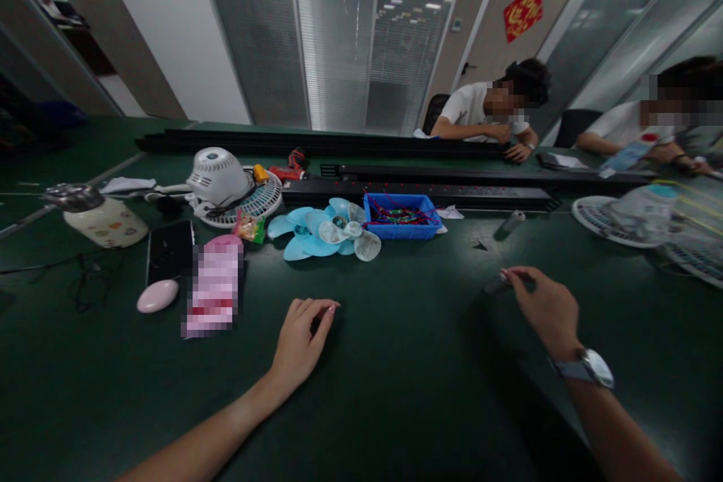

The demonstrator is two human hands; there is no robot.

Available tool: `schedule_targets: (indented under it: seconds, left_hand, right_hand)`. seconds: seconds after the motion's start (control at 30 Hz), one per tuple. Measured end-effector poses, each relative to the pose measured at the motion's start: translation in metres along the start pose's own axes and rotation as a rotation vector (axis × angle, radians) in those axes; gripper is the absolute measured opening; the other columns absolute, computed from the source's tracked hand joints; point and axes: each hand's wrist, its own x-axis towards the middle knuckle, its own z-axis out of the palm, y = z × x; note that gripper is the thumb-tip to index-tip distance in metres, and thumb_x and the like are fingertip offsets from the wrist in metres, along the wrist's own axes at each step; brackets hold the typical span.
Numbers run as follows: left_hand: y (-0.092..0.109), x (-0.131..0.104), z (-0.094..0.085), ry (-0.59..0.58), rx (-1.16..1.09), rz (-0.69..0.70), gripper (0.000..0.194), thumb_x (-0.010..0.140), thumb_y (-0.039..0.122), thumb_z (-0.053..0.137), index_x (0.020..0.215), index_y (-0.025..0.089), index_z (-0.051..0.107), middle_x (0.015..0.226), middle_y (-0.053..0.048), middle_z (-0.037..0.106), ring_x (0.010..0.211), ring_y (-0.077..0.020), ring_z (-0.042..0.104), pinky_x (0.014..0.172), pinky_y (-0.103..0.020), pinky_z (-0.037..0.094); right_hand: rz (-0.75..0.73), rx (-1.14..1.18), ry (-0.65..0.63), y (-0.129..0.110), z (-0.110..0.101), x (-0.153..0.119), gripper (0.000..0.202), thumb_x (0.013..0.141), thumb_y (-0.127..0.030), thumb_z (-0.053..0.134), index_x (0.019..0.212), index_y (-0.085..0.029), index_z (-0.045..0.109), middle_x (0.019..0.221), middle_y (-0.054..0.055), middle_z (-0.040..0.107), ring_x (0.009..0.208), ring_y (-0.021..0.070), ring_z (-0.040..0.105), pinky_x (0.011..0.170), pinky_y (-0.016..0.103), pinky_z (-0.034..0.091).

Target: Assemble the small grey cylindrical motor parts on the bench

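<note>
My left hand rests on the green table, thumb and fingertips pressed together; whether something small is between them cannot be made out. Further right, my right hand, with a watch on its wrist, pinches a small silvery object just over the table; its shape is hard to tell. Beyond that hand a small metal cylinder lies on the table. Light blue and clear fan blades are spread past my left hand, beside a blue tray of red and green wired parts.
At the left are a white fan body, a pink pouch, a black tablet, a pink mouse and a cream jug. Long black rails cross behind. Two people sit opposite; a fan stands at right.
</note>
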Motion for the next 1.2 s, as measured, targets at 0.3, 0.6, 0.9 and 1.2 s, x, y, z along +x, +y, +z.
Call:
schedule_targets:
  seconds: [0.3,0.6,0.9,1.2]
  left_hand:
    - [0.0,0.0,0.0,-0.002,0.001,0.01,0.027,0.097,0.036,0.046,0.107,0.023,0.068,0.093,-0.005,0.067,0.089,-0.0218,0.055,0.077,-0.035,0.046]
    - [-0.001,0.0,0.002,-0.013,-0.002,-0.007,0.025,0.097,0.035,0.047,0.108,0.025,0.068,0.097,-0.004,0.067,0.091,-0.0217,0.054,0.08,-0.036,0.044]
    - [0.001,0.0,0.0,-0.017,0.003,-0.008,0.025,0.097,0.034,0.048,0.107,0.023,0.068,0.094,-0.004,0.067,0.089,-0.0213,0.054,0.078,-0.035,0.044]
    - [0.005,0.001,-0.001,-0.04,-0.029,0.001,0.025,0.096,0.036,0.05,0.108,0.023,0.067,0.087,-0.004,0.063,0.086,-0.021,0.052,0.076,-0.034,0.043]
  right_hand:
    - [0.04,0.081,-0.077,-0.002,-0.002,-0.001,0.05,0.089,-0.065,0.037,0.089,-0.024,0.066,0.079,0.007,0.071,0.062,0.0219,0.06,0.053,0.031,0.036]
    - [0.043,0.023,-0.118,0.003,0.003,0.001,0.039,0.091,-0.057,0.043,0.082,-0.022,0.059,0.072,0.005,0.066,0.054,0.0186,0.055,0.05,0.027,0.029]
    - [-0.014,-0.112,-0.135,-0.005,0.008,-0.012,0.044,0.092,-0.06,0.041,0.099,-0.019,0.055,0.064,0.004,0.061,0.049,0.0187,0.054,0.047,0.026,0.028]
    - [-0.251,0.13,-0.055,-0.052,0.007,-0.035,0.047,0.091,-0.061,0.044,0.103,-0.017,0.056,0.083,0.009,0.069,0.068,0.0234,0.066,0.059,0.032,0.047]
